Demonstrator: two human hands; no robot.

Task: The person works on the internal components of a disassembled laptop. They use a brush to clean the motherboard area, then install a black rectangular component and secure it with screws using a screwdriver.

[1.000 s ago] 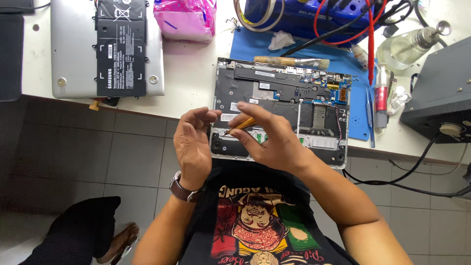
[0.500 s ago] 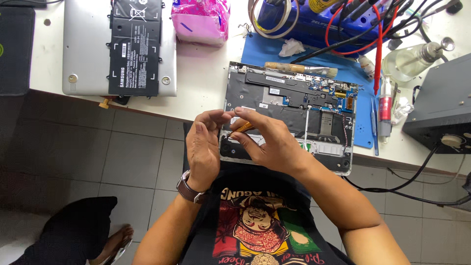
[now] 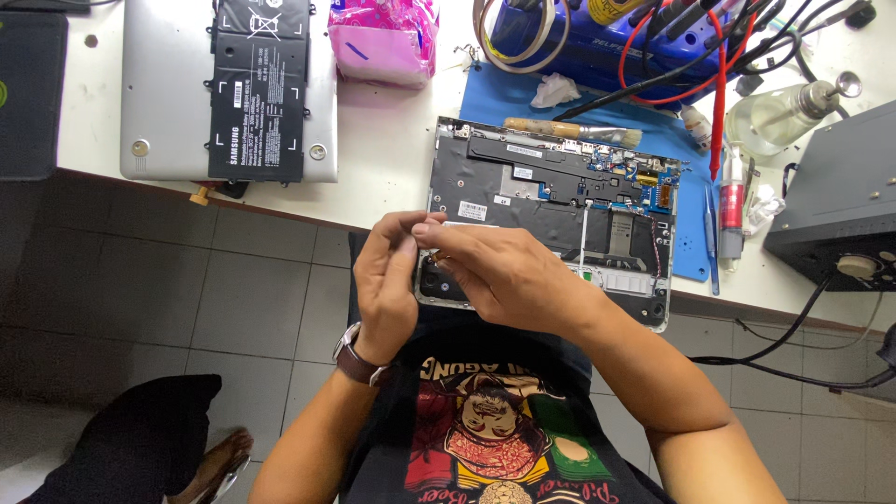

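Note:
An opened silver laptop base (image 3: 551,201) lies on the white bench with its dark inner cover and circuit board showing. Both my hands meet over its near-left corner. My right hand (image 3: 499,271) is curled around a small orange tool (image 3: 439,254), of which only the tip peeks out under the fingers. My left hand (image 3: 387,280), with a brown wristwatch (image 3: 359,359), has its fingers bent against the right fingertips at that corner. Whether it grips anything is hidden. A thin white strip (image 3: 459,225) shows just above the fingertips.
A silver laptop cover (image 3: 140,93) carrying a black battery (image 3: 257,89) lies at the left, a pink pouch (image 3: 383,42) beside it. A blue mat (image 3: 686,149) holds a brush (image 3: 569,129), tweezers (image 3: 711,243) and a glass bottle (image 3: 775,117). A grey box (image 3: 840,205) stands at the right.
My hands have drawn closer together at the laptop's near-left corner, and the orange tool is now mostly covered by my right fingers. The view has shifted slightly.

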